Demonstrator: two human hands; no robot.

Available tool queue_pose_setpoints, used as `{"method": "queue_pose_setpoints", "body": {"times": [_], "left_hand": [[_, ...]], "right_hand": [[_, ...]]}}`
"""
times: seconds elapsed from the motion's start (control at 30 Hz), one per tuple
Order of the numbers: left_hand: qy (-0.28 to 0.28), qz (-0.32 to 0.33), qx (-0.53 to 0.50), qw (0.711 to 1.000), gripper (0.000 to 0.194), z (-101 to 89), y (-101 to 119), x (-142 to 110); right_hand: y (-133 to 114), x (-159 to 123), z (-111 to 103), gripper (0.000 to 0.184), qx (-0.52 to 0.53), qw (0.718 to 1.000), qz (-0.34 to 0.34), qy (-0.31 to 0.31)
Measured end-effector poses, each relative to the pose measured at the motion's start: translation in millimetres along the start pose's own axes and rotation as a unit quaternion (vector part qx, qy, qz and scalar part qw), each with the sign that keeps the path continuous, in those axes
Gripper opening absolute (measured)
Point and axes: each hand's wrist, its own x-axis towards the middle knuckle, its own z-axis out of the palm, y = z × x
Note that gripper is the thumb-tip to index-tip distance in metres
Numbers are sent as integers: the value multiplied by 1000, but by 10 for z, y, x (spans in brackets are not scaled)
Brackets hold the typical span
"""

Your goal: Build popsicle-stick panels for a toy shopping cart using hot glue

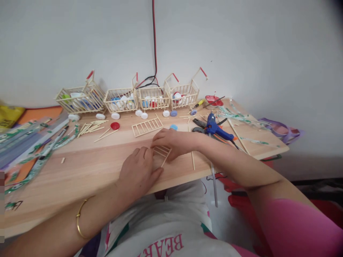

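Observation:
Between my hands lies a small ladder-like frame of thin wooden sticks [162, 151], low over the wooden table. My left hand [140, 167] is closed on its left side, the thumb near its lower edge. From the right, my right hand [175, 141] curls over its upper right part, fingers on the far edge, which they partly hide. Just beyond sits a second flat stick frame [147, 127]. A light blue bottle cap [174, 127] rests by my right hand's knuckles, and a loose stick [193, 160] lies to its right.
Small stick carts [120, 100] holding bottle caps line the wall. A blue glue gun [217, 128] and pliers [199, 123] lie at the right. Loose sticks [91, 127] and a red cap [115, 125] are left of centre; plastic packaging [29, 142] covers the far left.

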Motion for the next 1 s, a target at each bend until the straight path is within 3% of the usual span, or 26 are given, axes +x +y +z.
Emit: {"method": "queue_pose_setpoints", "body": {"times": [0.3, 0.57, 0.8, 1.0], "left_hand": [[-9, -11, -3, 1000, 33, 7, -12, -7], [-27, -52, -19, 998, 58, -23, -59, -10], [-26, -22, 14, 999, 45, -12, -8, -42], [-18, -17, 18, 1000, 41, -9, -14, -48]], "right_hand": [[-54, 109, 49, 44, -18, 999, -15, -25], [-84, 135, 6, 48, -16, 999, -16, -37], [-60, 136, 28, 47, -15, 999, -26, -34], [21, 74, -78, 56, 78, 996, -46, -16]]}}
